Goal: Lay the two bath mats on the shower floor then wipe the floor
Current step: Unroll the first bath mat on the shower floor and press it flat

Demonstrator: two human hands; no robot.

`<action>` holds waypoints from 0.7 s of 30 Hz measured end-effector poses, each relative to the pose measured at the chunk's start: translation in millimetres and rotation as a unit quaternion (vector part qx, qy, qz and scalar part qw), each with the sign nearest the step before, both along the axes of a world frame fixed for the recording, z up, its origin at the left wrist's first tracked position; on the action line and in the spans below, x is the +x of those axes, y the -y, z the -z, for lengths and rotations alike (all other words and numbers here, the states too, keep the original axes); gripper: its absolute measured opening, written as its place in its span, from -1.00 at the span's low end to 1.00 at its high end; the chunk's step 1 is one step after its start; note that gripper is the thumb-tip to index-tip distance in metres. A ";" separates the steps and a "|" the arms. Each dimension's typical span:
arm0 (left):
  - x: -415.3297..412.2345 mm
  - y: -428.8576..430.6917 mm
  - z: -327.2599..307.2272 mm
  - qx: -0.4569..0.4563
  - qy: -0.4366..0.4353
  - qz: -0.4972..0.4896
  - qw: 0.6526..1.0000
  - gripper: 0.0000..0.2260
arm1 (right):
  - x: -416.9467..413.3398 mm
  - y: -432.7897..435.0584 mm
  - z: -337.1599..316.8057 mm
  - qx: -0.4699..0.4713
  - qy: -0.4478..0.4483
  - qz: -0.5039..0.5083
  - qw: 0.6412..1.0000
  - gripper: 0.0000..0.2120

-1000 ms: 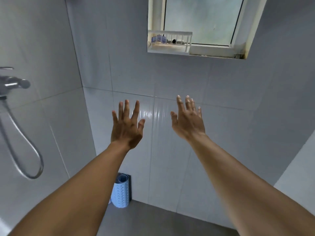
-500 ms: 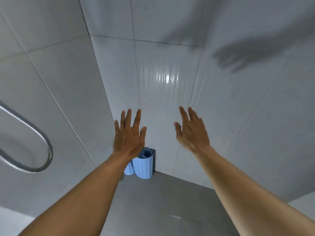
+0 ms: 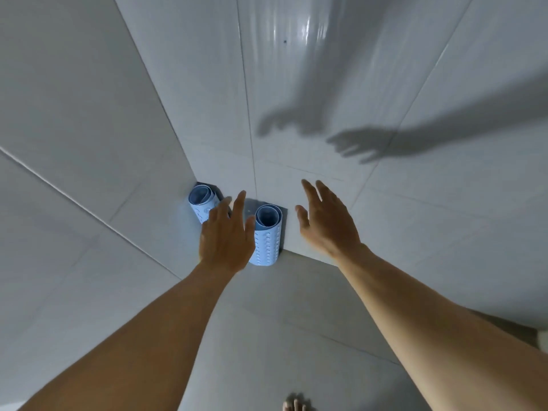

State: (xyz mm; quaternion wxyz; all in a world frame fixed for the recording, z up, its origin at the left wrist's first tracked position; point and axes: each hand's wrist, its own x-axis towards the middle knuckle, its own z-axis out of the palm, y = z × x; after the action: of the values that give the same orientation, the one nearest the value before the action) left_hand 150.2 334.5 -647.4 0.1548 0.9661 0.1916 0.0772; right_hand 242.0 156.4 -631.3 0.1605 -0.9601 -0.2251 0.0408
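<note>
Two light-blue bath mats stand rolled up and upright in the far corner of the shower. The left roll (image 3: 200,203) leans in the corner itself and is partly covered by my left hand (image 3: 226,238). The right roll (image 3: 267,238) stands just to the right of that hand, against the back wall. My left hand is stretched out flat, fingers apart, holding nothing. My right hand (image 3: 326,223) hovers to the right of the right roll, also open and empty. Neither hand touches a roll. The grey shower floor (image 3: 267,336) lies below my arms.
White tiled walls (image 3: 89,143) meet at the corner behind the rolls. Shadows of my arms fall on the back wall. Toes of my foot (image 3: 293,406) show at the bottom edge, on the floor.
My view has tilted down from the window and shower hose to the corner. Both hands have lowered toward the two rolled mats and stay open.
</note>
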 end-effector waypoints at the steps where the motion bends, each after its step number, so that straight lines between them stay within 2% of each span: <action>1: 9.1 -3.3 20.7 0.000 -0.003 0.003 1.000 -0.50 | 8.1 -7.4 21.7 0.004 -0.005 -0.005 1.000 -0.45; 7: 46.4 -16.4 122.5 -0.030 -0.038 -0.036 0.998 -0.50 | 48.7 -51.1 124.4 0.014 -0.034 -0.032 0.999 -0.48; 11: 66.0 -20.2 170.7 -0.097 -0.078 -0.142 0.982 -0.62 | 70.2 -69.6 179.7 0.017 -0.062 -0.029 0.997 -0.49; 14: 82.2 -18.3 195.0 -0.205 -0.108 -0.248 0.941 -0.62 | 82.4 -73.8 211.8 0.020 -0.075 -0.024 0.997 -0.51; 18: 107.3 -19.3 227.8 -0.422 -0.086 -0.354 0.830 -0.48 | 93.6 -77.2 238.7 0.036 -0.090 -0.020 0.995 -0.55; 19: 112.4 -20.0 234.5 -0.448 -0.079 -0.348 0.820 -0.46 | 94.8 -78.0 242.9 0.044 -0.093 -0.021 0.994 -0.56; 21: 119.0 -22.3 245.0 -0.467 -0.073 -0.315 0.823 -0.42 | 96.7 -79.3 251.6 0.066 -0.110 -0.025 0.991 -0.57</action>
State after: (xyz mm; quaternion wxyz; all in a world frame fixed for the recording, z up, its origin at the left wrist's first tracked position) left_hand 269.2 356.8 -892.3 0.5399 0.6686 0.5091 -0.0478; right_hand 338.7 235.7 -883.0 0.2462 -0.9312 -0.2319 0.1356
